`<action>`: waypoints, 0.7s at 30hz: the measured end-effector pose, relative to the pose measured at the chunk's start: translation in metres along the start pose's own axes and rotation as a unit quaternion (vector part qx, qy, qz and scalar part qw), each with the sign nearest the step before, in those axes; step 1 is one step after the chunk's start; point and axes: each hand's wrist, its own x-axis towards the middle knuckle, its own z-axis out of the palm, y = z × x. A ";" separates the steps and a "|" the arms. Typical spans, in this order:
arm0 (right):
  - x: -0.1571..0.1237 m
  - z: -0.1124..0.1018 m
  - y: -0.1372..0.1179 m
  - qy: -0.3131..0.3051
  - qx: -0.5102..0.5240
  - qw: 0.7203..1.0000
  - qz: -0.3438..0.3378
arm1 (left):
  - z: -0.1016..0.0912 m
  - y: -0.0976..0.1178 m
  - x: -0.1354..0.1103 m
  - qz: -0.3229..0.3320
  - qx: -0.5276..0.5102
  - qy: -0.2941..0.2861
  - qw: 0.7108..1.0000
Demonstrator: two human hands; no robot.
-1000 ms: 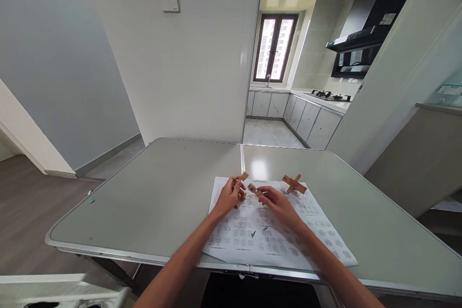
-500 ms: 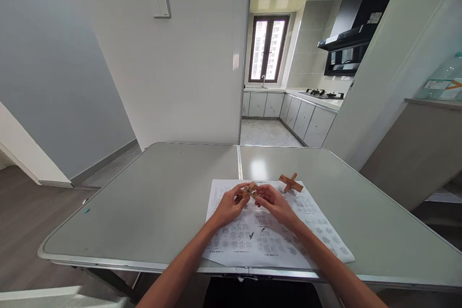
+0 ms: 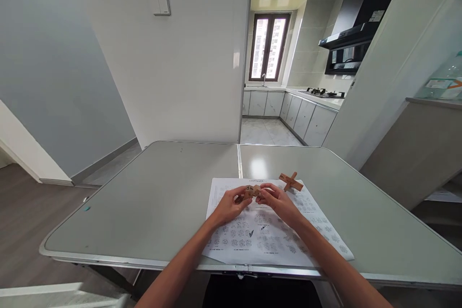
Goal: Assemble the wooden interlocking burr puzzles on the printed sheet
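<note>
My left hand and my right hand meet over a printed paper sheet on the grey table. Both pinch small wooden puzzle pieces, pressed together between the fingertips. The pieces carry dark markings. A wooden cross-shaped assembly lies on the far right corner of the sheet, a short way beyond my right hand.
The sheet shows rows of small diagrams and two check marks. A seam runs down the table's middle. Behind the table stands a white wall with a light switch; a kitchen with cabinets and a range hood opens at right.
My hands were apart, each with its own wooden piece; they have come together and now hold the pieces joined between the fingertips. The view has shifted slightly.
</note>
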 end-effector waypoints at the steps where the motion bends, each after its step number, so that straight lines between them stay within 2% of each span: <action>1: 0.000 -0.001 0.000 -0.005 0.006 1.000 0.007 | 0.001 0.001 0.000 -0.001 -0.007 0.003 1.000; 5: 0.000 -0.001 0.000 -0.018 0.017 0.999 0.020 | 0.002 0.002 0.000 -0.014 -0.027 0.007 1.000; 12: -0.002 0.002 -0.004 -0.020 0.027 0.999 0.043 | 0.001 0.008 0.001 -0.006 0.007 0.026 1.000; 21: -0.006 0.006 -0.009 -0.035 -0.048 0.998 -0.002 | 0.002 0.011 -0.001 -0.020 -0.026 0.017 0.999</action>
